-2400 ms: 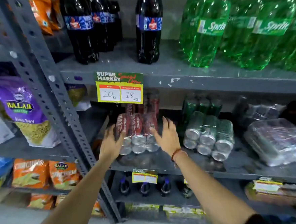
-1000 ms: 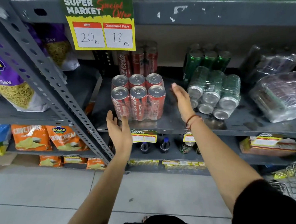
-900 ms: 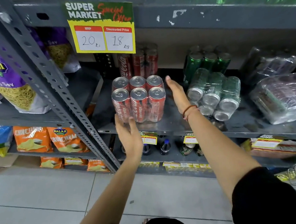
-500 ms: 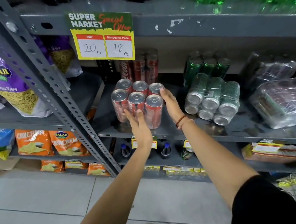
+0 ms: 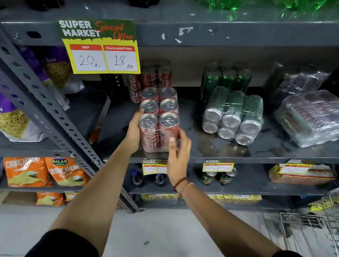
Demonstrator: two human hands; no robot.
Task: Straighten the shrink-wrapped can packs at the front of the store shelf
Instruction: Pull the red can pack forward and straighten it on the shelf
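A shrink-wrapped pack of red cola cans (image 5: 159, 117) stands upright at the front of the grey middle shelf (image 5: 266, 151), its narrow two-can end facing me. My left hand (image 5: 133, 130) grips its left side and my right hand (image 5: 178, 153) grips its front right corner. To the right a shrink-wrapped pack of green cans (image 5: 233, 115) lies tipped on its side, can tops toward me. Further right a clear-wrapped pack of dark cans (image 5: 316, 116) also lies on its side.
More red cans (image 5: 151, 79) and green cans (image 5: 227, 80) stand behind. A yellow price sign (image 5: 101, 46) hangs from the upper shelf edge. A slotted grey upright (image 5: 43, 109) runs diagonally at left beside snack bags (image 5: 5, 111). A wire basket (image 5: 331, 223) sits bottom right.
The red pack, lying on its side at first, stands upright and has been turned from its wide face to its narrow end. Both hands closed onto it.
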